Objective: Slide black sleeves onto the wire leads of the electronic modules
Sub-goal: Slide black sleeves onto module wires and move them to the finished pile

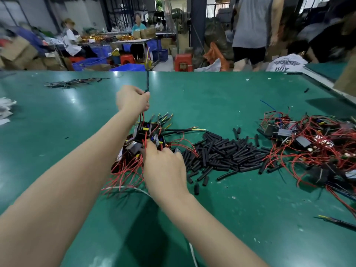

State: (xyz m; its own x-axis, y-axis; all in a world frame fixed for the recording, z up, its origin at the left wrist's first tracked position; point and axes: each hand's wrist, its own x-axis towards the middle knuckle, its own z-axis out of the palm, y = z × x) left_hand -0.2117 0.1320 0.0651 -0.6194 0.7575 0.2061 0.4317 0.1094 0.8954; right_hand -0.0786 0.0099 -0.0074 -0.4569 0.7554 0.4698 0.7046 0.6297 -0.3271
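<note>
left hand (133, 99): clenched on sleeved lead (147, 81), drawn taut for sliding. right hand (163, 166): pinches red wires at modules (146, 135), steadying them. loose black sleeves (221, 153) heaped beside, on table (231, 97).

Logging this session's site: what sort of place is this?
Probably a small electronics assembly workshop: a green worktable with a loose pile of black sleeves, wired modules, and more workers at benches beyond.
</note>
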